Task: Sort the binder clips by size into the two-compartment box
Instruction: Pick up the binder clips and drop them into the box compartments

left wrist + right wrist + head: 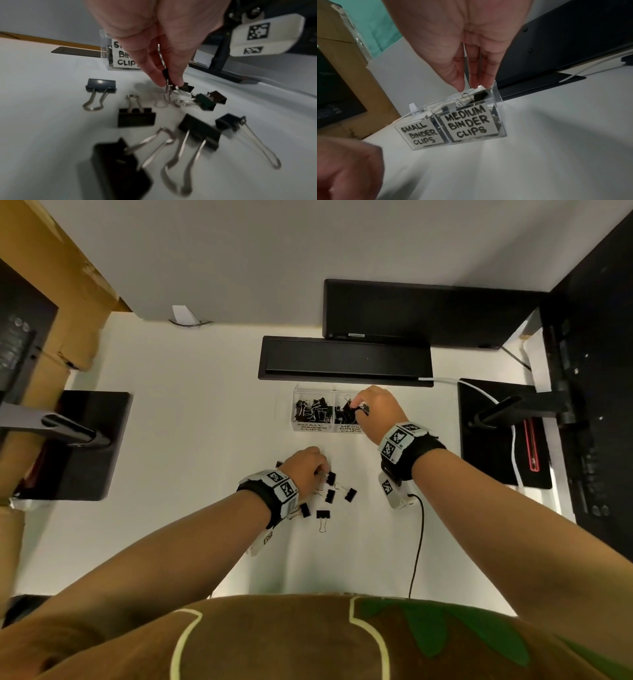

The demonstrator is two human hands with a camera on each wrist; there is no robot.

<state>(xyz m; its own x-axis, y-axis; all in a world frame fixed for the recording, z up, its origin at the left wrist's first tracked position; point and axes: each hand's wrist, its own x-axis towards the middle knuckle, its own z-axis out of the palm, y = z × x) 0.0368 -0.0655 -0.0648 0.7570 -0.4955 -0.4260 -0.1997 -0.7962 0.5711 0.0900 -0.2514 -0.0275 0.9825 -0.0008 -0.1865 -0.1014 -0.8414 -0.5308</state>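
Observation:
A clear two-compartment box [313, 429] stands on the white desk; its labels read SMALL BINDER CLIPS [419, 134] on the left and MEDIUM BINDER CLIPS [469, 121] on the right. Both sides hold black clips. My right hand [358, 410] hovers over the medium compartment with its fingers [488, 79] straight and pointing down, nothing between them; a clip [479, 94] lies on the pile just under the tips. Nearer to me, my left hand [169, 84] pinches a small binder clip [165, 73], whose wire handles hang down to the desk. Several loose clips [330, 495] lie around that hand.
A flat black bar [346, 361] and a dark monitor [428, 313] lie behind the box. Black stand bases sit at left [92, 446] and right [503, 433], with a white cable [479, 392]. A black cord [418, 542] runs from my right wrist. Cardboard [51, 337] stands at the far left.

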